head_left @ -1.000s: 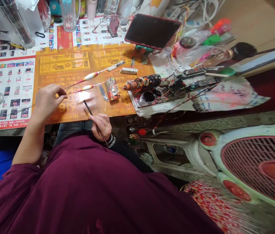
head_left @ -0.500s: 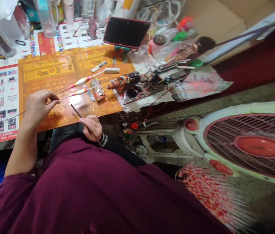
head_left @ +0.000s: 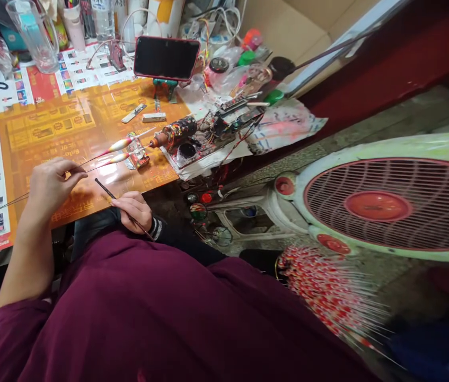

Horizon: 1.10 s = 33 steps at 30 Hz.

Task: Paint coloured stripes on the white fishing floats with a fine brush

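My left hand (head_left: 53, 183) pinches the thin dark stems of two slender floats, which look like fishing floats, between thumb and fingers. The upper float (head_left: 121, 144) and the lower float (head_left: 117, 158) have white, yellow and pink bodies and point right, side by side above the orange sheet. The lower one's pale tip lies close to the brown nozzle of a paint-spattered motor tool (head_left: 180, 130); I cannot tell whether they touch. My right hand (head_left: 134, 212), near the table's front edge, is closed round a thin dark paintbrush (head_left: 105, 190), its head pointing up and left.
A paint-smeared block (head_left: 139, 154) lies under the float tips. Behind stand a phone (head_left: 166, 58) on a holder and a glass mug (head_left: 39, 40). Plastic bags and jars (head_left: 224, 69) crowd the back right. To my right are a fan (head_left: 379, 201) and a bundle of red-and-white floats (head_left: 327, 292).
The view has swung to the right, so the table's things sit further left. The lower float's tip is nearer the brown nozzle. Both hands keep their holds.
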Available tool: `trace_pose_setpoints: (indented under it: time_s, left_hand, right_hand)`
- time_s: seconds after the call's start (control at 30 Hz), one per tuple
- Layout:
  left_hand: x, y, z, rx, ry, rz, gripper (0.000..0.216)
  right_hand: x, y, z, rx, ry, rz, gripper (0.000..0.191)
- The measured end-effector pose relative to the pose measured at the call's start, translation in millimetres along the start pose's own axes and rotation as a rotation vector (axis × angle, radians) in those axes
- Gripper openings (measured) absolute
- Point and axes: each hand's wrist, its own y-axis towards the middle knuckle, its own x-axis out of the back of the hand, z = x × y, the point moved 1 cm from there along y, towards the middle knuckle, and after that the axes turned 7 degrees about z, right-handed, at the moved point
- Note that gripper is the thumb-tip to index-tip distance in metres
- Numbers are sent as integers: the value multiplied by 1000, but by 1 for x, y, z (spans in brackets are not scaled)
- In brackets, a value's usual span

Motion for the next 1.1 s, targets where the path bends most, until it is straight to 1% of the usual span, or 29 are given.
trace_pose_setpoints:
  time_s: [0.1, 0.17, 0.3, 0.37, 0.53, 0.63, 0.83, 0.97, 1.1]
  left_hand:
    - [-8, 2, 2, 0, 12, -7, 15]
    - [-13, 2, 3, 1, 16, -2, 15]
    - [-21, 2, 4, 15, -5, 26, 12]
    - [-22, 1, 2, 43, -20, 46, 11]
    - [-19, 0, -8, 156, -53, 120, 8]
    - [-17, 1, -11, 194, -57, 144, 5]
    - [-18, 2, -9, 211, -77, 166, 4]
    - [-18, 2, -8, 213, -81, 173, 4]
    - [-18, 1, -9, 202, -65, 168, 4]
  right_hand:
    - [5, 4, 6, 66, 26, -113, 38]
    - [9, 5, 9, 92, 24, -156, 39]
    - [11, 3, 13, 29, -90, -79, 39]
    - [11, 0, 13, 16, -113, -64, 39]
    - [8, -4, 12, -17, -163, -30, 39]
    - [8, -4, 13, -16, -157, -31, 39]
    - [9, -4, 14, -20, -128, -39, 42]
    - [8, -4, 13, -58, -134, 0, 41]
    - [8, -3, 15, -64, -136, -3, 39]
